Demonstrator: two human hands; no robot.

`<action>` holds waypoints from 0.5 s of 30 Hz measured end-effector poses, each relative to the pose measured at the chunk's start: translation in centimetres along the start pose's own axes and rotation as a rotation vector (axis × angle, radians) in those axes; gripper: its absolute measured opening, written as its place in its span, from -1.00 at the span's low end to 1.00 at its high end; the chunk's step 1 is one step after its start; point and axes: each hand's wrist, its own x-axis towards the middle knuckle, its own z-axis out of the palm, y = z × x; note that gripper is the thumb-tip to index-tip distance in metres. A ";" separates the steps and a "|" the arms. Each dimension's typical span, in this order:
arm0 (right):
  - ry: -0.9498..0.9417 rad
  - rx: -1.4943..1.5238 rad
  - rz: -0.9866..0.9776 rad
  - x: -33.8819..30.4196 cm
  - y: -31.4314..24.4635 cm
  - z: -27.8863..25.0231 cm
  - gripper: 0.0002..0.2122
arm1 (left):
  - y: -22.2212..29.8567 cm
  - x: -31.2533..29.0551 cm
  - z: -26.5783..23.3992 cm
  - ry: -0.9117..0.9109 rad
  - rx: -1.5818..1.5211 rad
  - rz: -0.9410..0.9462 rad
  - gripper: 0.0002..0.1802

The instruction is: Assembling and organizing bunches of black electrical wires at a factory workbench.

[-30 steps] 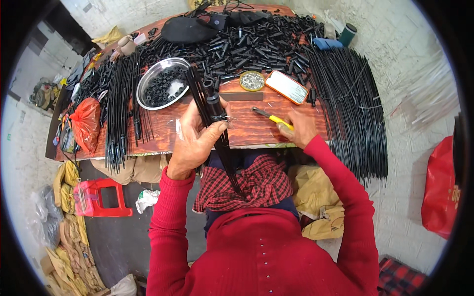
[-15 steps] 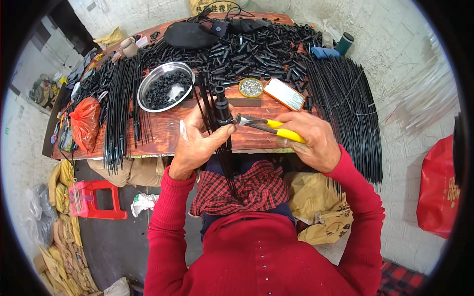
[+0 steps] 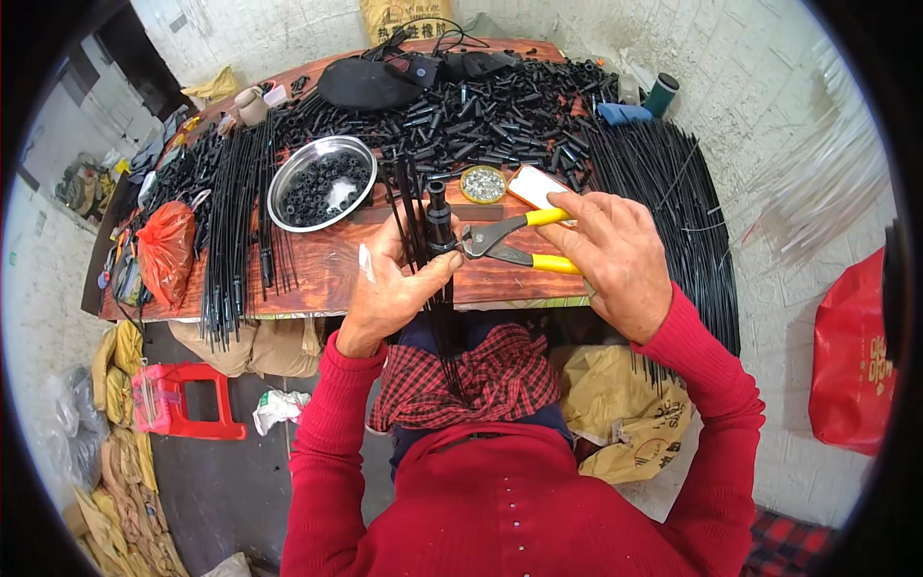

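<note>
Here a bundle of black rods (image 3: 411,207) is clasped in the left hand (image 3: 389,293), a black tubular piece (image 3: 439,216) held alongside, its lower end pressed by the thumb. Yellow-handled pliers (image 3: 498,233) are gripped in the right hand (image 3: 623,255), handles spread, their head aimed at the piece just beside the left thumb; whether it is touched cannot be told. Beyond the left hand, a steel bowl (image 3: 306,227) of black rings is seen on the table (image 3: 332,264).
</note>
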 end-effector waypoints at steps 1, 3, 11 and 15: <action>0.004 -0.004 -0.002 0.1 0.1 -0.2 -0.63 | 0.0 0.2 0.0 -0.012 0.038 0.007 -0.54; 0.010 -0.095 -0.022 0.3 0.1 -0.5 -0.65 | 0.0 0.3 0.1 -0.006 0.039 0.013 -0.54; 0.032 -0.084 -0.100 2.3 -1.3 -1.2 -0.75 | -1.4 -0.8 -1.1 0.059 0.000 0.000 -0.35; 0.036 -0.041 -0.072 2.2 -2.1 -1.1 -0.80 | 1.2 -0.9 -1.5 -0.046 0.162 0.044 -0.31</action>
